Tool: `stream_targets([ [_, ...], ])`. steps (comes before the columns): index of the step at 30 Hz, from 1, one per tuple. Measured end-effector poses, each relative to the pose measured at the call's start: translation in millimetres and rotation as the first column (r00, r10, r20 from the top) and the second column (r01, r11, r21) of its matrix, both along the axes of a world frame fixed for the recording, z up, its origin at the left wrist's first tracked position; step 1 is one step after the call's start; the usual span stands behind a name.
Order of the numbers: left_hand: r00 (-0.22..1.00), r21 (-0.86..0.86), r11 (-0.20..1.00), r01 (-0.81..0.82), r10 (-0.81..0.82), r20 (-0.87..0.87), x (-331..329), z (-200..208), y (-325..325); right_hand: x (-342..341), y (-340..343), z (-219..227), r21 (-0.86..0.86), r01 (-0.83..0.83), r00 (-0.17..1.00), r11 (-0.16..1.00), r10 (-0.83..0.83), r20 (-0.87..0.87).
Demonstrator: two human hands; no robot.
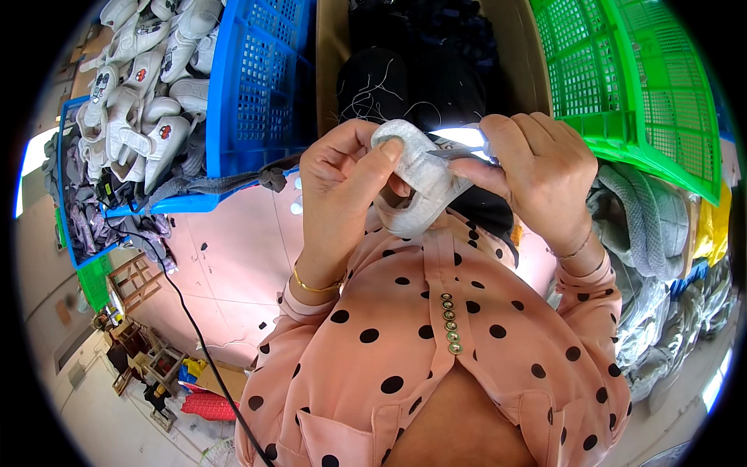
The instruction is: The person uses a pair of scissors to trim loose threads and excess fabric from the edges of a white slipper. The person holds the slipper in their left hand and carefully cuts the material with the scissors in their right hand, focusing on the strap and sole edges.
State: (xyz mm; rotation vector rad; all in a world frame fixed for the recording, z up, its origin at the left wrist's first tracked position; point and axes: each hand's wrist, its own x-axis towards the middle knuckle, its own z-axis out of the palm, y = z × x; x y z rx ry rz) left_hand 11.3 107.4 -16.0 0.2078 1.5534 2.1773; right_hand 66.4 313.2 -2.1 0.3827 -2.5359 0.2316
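A white shoe upper [424, 183] is held up in front of my chest, its opening showing below the fingers. My left hand [346, 167] is closed on its left end, with the thumb pressed on the pale surface. At the right side, my right hand [541, 167] is curled closed, its thumb reaching against the upper. A bit of something shiny and pale shows between its fingers, mostly hidden, so I cannot make out what it is. Loose white threads [381, 92] lie on my dark trousers [366, 74] just beyond the hands.
A blue plastic crate [253, 86] stands close on the left, beside a heap of white shoe uppers [136, 93]. A green crate [580, 66] is at the right, above grey padded material [646, 222]. An open cardboard box [513, 39] lies ahead. A black cable [194, 327] runs down at left.
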Motion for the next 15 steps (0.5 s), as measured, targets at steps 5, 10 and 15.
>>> stream_targets([
  [5, 1.0, 0.001, 1.0, -0.007, 0.007, -0.007, 0.0, 0.0, -0.7, 0.2, 1.5, 3.3, 0.021, 0.005, 1.0, 1.0, -0.005, -0.003],
  [10, 1.0, -0.011, 1.0, -0.004, 0.004, -0.003, 0.6, 1.8, -0.2, 0.4, 1.5, 3.7, 0.035, 0.006, 1.0, 0.999, -0.006, -0.009],
  [15, 1.0, -0.012, 1.0, 0.002, -0.002, 0.024, 1.1, 2.3, -0.2, -1.4, 2.4, 1.5, 0.004, -0.026, 1.0, 1.0, 0.026, -0.018],
])
